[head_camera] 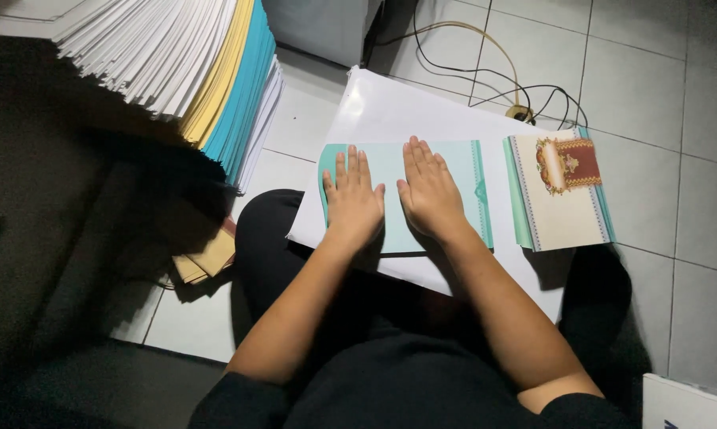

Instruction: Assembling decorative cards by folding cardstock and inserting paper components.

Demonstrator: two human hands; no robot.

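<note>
Both forearms come up from the bottom of the view, from a person in black who sits on the tiled floor with a large white sheet resting over the lap as a work surface. At the far left a tall stack of paper leans into view, mostly white with yellow and blue layers, and under it some tan envelopes lie on the floor. Next, the left hand lies flat and open, fingers stretched, on the left half of a light green card; it grips nothing. Beside it, almost touching, the right hand is also open and flat and presses the same card, near its middle. From this I judge the card is being flattened or creased, so its fold is in progress and not finished. To the right, just beside the green card, a cream card with a red and gold ornament lies folded, which seems already done. Behind it, black cables run over the tiles.
</note>
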